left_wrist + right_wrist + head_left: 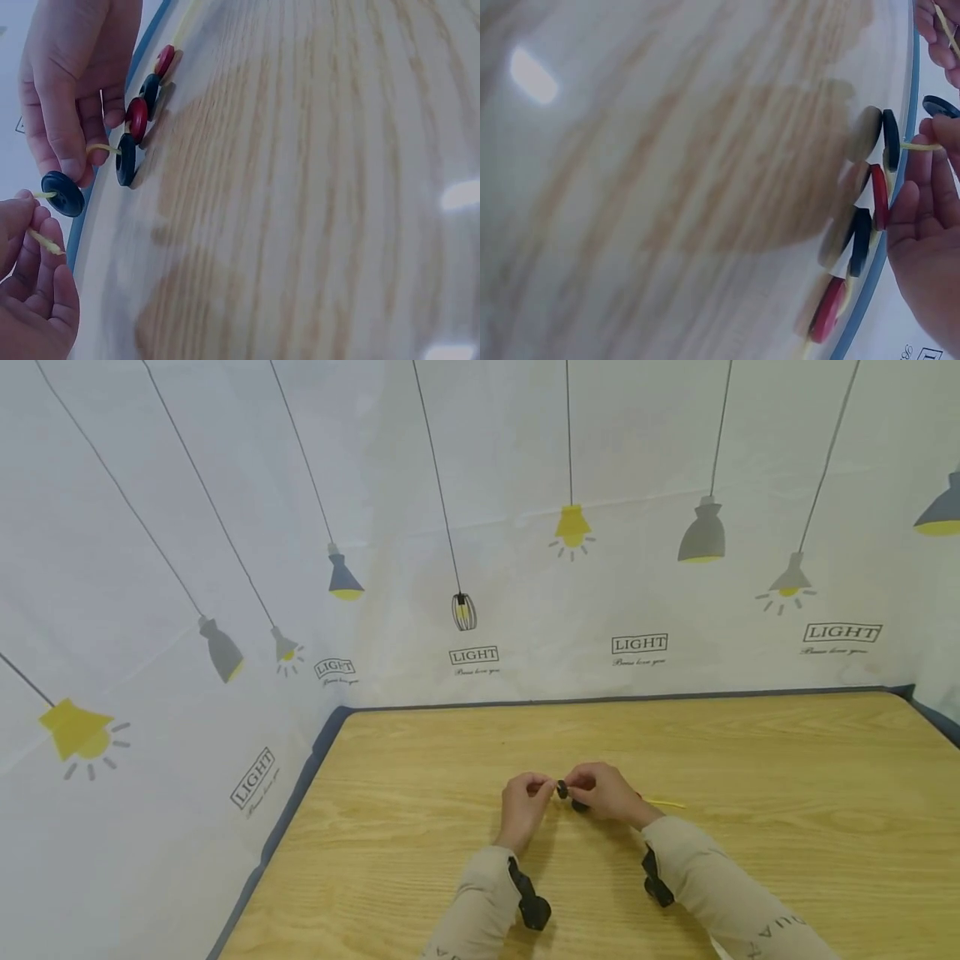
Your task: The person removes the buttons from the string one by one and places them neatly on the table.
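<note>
A dark round button (63, 193) is between my hands, with a yellow string (51, 243) through it. My left hand (522, 806) pinches the string close to the button's face, and the string's short end sticks out past the fingers. On the other side, my right hand (607, 793) pinches the button at its edge, thumb and fingertip together. From the right hand the string runs to another dark button (126, 160). Behind that come a red button (136, 120), a dark one (149, 96) and a second red button (166, 60), standing on edge in a row.
The wooden table (420, 777) extends around both hands, with a dark blue edge (600, 697) at the back. Past the right wrist, the tail of the yellow string lies on the tabletop. White wall sheets printed with lamps (572, 527) enclose the table.
</note>
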`<state>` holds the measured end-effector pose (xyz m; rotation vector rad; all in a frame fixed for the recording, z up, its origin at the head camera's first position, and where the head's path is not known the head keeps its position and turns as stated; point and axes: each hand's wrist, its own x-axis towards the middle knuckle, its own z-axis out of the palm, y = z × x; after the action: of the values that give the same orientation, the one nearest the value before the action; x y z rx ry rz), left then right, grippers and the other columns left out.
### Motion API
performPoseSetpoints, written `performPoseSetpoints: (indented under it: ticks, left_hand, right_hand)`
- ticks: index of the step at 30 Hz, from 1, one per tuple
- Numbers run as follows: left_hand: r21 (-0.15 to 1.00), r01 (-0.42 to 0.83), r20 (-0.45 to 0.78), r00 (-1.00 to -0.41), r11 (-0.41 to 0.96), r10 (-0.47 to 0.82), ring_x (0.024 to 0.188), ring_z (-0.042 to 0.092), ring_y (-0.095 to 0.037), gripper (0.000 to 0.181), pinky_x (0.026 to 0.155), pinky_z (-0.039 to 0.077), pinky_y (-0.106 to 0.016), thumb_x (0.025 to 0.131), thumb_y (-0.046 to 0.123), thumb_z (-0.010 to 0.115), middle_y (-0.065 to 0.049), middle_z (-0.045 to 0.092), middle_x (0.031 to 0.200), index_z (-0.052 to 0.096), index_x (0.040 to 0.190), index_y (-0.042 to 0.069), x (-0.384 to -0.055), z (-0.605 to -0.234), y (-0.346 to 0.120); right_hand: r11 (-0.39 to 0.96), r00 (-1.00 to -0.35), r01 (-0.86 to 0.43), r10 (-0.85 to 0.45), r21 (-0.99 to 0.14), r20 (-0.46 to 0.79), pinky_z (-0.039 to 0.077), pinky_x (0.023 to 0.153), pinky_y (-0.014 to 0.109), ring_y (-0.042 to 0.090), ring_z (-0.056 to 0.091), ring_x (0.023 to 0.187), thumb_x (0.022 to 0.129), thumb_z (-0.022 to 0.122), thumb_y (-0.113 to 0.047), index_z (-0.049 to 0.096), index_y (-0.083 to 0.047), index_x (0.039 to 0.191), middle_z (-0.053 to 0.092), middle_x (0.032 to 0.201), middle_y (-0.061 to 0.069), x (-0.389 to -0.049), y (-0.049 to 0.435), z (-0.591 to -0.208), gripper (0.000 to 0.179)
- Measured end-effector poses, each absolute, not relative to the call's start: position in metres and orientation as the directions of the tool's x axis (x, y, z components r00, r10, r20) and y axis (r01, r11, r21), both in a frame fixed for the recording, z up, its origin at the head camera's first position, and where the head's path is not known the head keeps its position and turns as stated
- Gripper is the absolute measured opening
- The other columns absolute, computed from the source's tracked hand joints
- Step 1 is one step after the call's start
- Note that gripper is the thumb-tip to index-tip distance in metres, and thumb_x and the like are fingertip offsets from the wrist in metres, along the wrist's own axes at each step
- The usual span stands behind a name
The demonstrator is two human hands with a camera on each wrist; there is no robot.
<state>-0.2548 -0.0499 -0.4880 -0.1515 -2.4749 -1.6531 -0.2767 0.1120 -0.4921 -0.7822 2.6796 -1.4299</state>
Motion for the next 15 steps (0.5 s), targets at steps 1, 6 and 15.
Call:
performPoseSetpoints:
  ticks: [1,6,15]
  left_hand:
    - [0.909,0.176,0.192,-0.981,0.379,-0.005,0.066,0.056,-0.006,0.010,0.060,0.046,-0.019,0.083,0.009,0.063,-0.003,0.064,0.076,0.067,0.081,0.000,-0.2548,-0.4878,-0.0496]
    - [0.915,0.179,0.193,-0.981,0.363,-0.004,0.065,0.055,-0.006,0.010,0.060,0.045,-0.019,0.084,0.010,0.063,-0.002,0.064,0.075,0.067,0.081,0.001,-0.2559,-0.4878,-0.0480]
    - [0.933,0.147,0.148,-0.989,0.328,0.023,0.066,0.054,-0.006,0.011,0.060,0.046,-0.020,0.086,0.011,0.061,-0.001,0.062,0.077,0.065,0.085,0.001,-0.2527,-0.4845,-0.0461]
  right_hand:
    - [0.452,-0.873,-0.423,-0.435,-0.785,0.220,0.047,0.065,0.026,0.015,0.058,0.074,0.083,0.061,-0.001,0.065,-0.002,0.086,0.064,0.080,0.004,-0.2765,0.1123,-0.4918,0.005]
    - [0.452,-0.867,-0.428,-0.451,-0.783,0.213,0.046,0.062,0.025,0.013,0.056,0.071,0.083,0.061,-0.001,0.065,-0.001,0.087,0.063,0.078,0.003,-0.2756,0.1119,-0.4886,0.006]
    - [0.459,-0.860,-0.441,-0.463,-0.771,0.216,0.045,0.059,0.024,0.010,0.055,0.067,0.085,0.061,-0.006,0.067,-0.002,0.086,0.064,0.077,0.002,-0.2742,0.1127,-0.4872,0.007]
